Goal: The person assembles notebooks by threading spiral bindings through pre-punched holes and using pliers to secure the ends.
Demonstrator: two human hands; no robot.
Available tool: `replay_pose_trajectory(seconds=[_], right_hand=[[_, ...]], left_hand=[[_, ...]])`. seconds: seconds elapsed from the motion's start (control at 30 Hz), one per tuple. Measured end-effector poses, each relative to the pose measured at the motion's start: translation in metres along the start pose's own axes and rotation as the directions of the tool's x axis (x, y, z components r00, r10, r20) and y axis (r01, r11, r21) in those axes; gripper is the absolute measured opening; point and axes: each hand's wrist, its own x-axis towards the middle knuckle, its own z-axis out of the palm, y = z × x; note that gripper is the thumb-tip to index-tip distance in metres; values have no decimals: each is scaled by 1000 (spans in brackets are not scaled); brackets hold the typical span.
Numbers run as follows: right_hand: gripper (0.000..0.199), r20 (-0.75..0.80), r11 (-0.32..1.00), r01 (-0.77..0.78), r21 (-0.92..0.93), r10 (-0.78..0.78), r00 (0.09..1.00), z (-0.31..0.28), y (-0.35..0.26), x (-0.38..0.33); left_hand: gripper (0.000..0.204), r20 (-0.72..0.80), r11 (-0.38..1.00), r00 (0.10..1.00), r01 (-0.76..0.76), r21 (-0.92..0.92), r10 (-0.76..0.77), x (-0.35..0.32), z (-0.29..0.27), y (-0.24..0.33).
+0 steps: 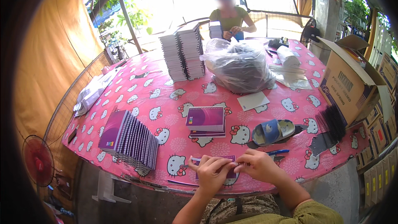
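Note:
At the near edge of the table, my left hand (212, 171) is closed on a purple notebook (229, 157), which its fingers partly cover. My right hand (258, 164) meets it at the notebook's right side, thumb and fingers pinched together. What sits between those right fingertips is too small to make out. Just beyond lies a short pile of purple spiral notebooks (205, 118). To the left, a tall stack of purple notebooks (132, 141) leans in a slanted row. A blue pen (277, 152) rests near my right hand.
A blue patterned slipper (265, 132) and black plastic coils (330, 123) lie to the right, before an open cardboard box (346, 85). Farther back are tall notebook stacks (182, 54) and a filled plastic bag (238, 66). A co-worker (230, 18) handles something blue across the table.

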Motion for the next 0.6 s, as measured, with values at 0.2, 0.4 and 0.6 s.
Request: replay_pose_trajectory(seconds=[0.2,0.4,0.6], right_hand=[[20,-27,998,-27,-53,25,999,5,-4,-5],[21,-57,992,-34,-122,27,998,5,-3,-3],[23,-67,977,-15,-212,1,998,8,-6,1]], left_hand=[[13,1,997,1000,22,70,-22,1,-3,6],[15,-25,997,1000,4,73,-2,-3,-4,2],[12,-7,1000,1000,-4,22,4,-2,-7,-2]])
